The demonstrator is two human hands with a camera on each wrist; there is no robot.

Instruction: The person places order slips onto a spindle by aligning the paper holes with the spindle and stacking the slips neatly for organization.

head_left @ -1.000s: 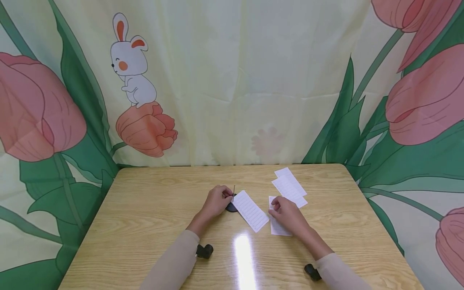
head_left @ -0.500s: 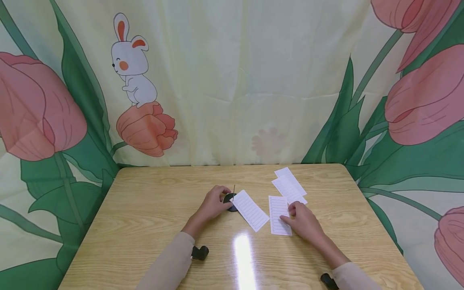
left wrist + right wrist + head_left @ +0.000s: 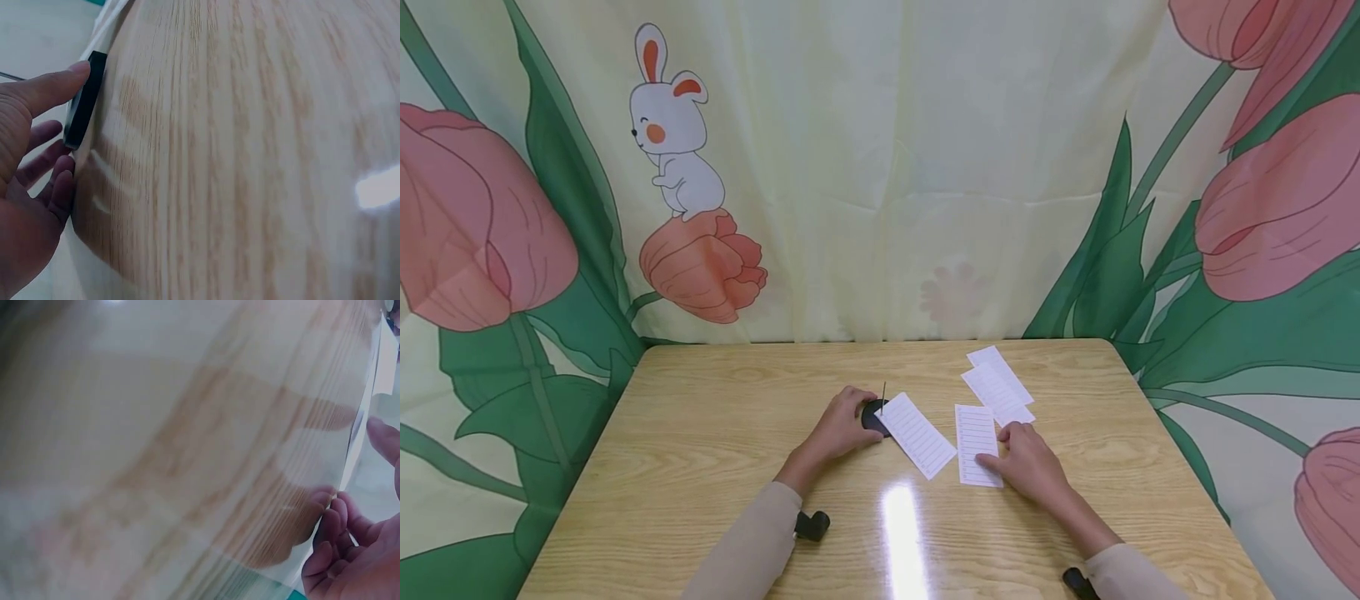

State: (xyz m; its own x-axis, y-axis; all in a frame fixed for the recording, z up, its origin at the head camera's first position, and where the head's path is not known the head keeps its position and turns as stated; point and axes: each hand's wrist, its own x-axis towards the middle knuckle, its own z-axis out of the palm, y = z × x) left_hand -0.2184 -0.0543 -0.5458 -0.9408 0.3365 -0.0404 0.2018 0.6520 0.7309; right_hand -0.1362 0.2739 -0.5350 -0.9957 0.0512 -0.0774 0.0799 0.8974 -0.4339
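A bill spike with a round black base and a thin upright rod stands at the table's middle. My left hand holds the base from its left side; the left wrist view shows the thumb against the base's edge. One printed paper slip lies with its upper corner at the rod. My right hand rests at the right edge of a second slip, thumb on the paper, fingers bent down by its edge. The slip lies flat.
Two overlapping slips lie farther back on the right of the wooden table. A floral curtain hangs behind the table's back edge. Bright light reflects off the tabletop near the front.
My right hand has moved right and toward me, from over the second slip to its right edge. My left hand has come down from beside the rod to the base.
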